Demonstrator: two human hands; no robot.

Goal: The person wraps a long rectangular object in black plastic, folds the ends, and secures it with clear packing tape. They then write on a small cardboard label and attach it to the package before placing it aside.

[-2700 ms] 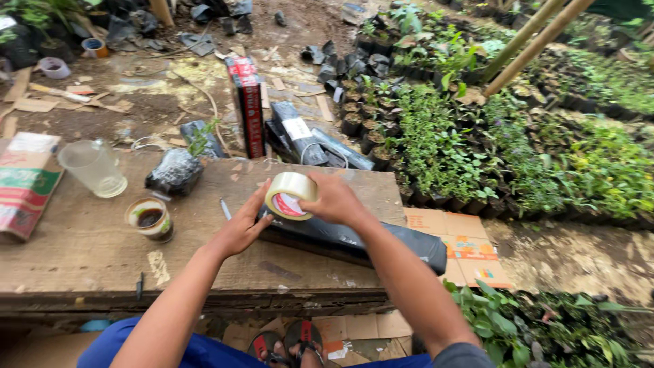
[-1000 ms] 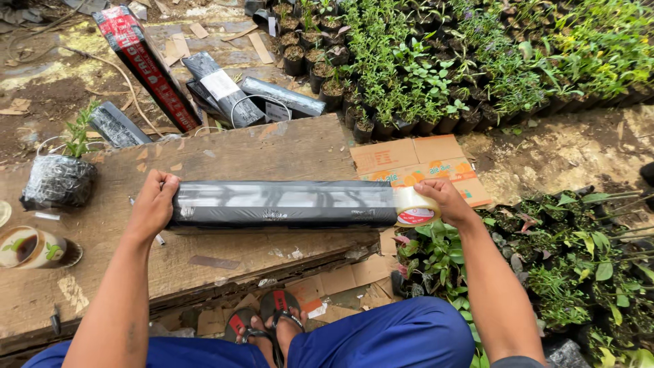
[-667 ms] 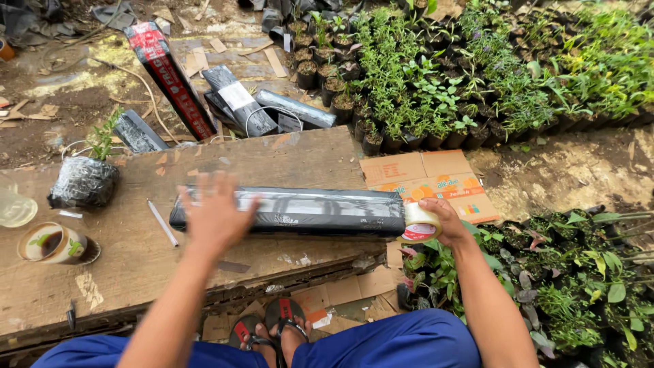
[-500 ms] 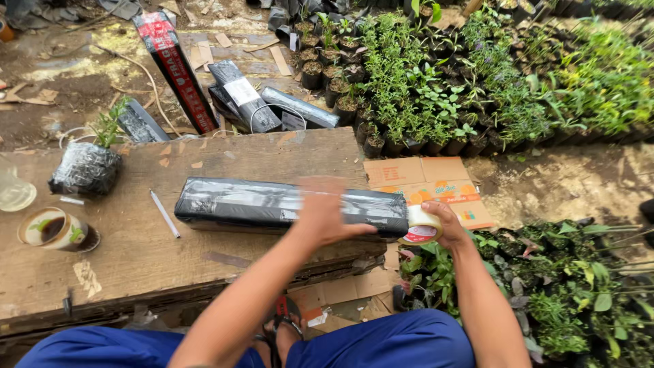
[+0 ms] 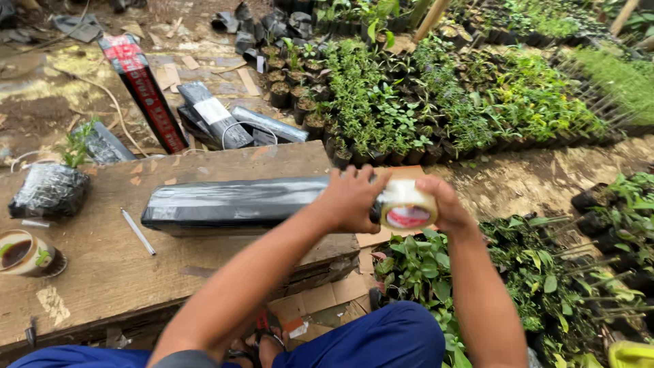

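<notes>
Fingers (image 5: 354, 184) of the left hand (image 5: 351, 201) curl around the black wrapped package (image 5: 231, 201) at the surface (image 5: 102, 272) right edge; right hand (image 5: 439, 204) fingers grip the tape roll (image 5: 407, 208) beside it, a pen (image 5: 138, 232) nearby

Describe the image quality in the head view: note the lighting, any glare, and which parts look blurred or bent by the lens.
Head view: soft, even daylight with no hard shadows. Pale glare streaks run along the shiny black wrapped package, and the clear tape roll shines. The left hand is slightly motion-blurred; the right hand and seedlings are sharp. The wide lens bows the wooden board toward the edges.
</notes>
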